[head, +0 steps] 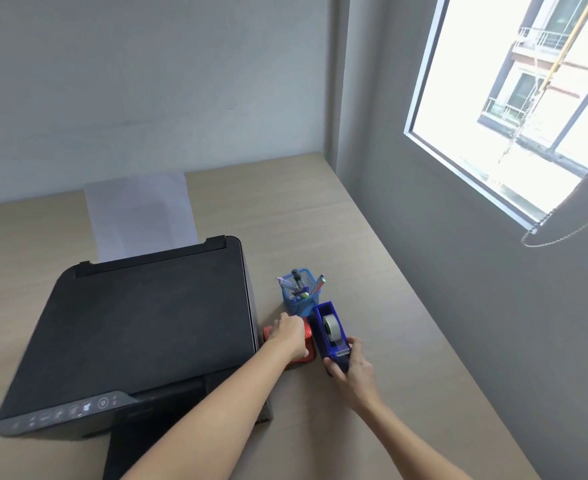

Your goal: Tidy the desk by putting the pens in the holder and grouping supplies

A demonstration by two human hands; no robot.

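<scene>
The blue mesh pen holder (302,295), full of pens (296,287), stands near the right edge of the tabletop (320,220), just beside the black printer (140,327). The right hand (353,367) has its grip clamped on the near end of the blue tape dispenser (330,332), which touches the holder's base. The left hand (290,336) lies flat over a red object (304,344) (mostly hidden), fingers spread rather than closed, wedged between printer and dispenser. Bare tabletop lies open toward the far right corner and behind the holder
</scene>
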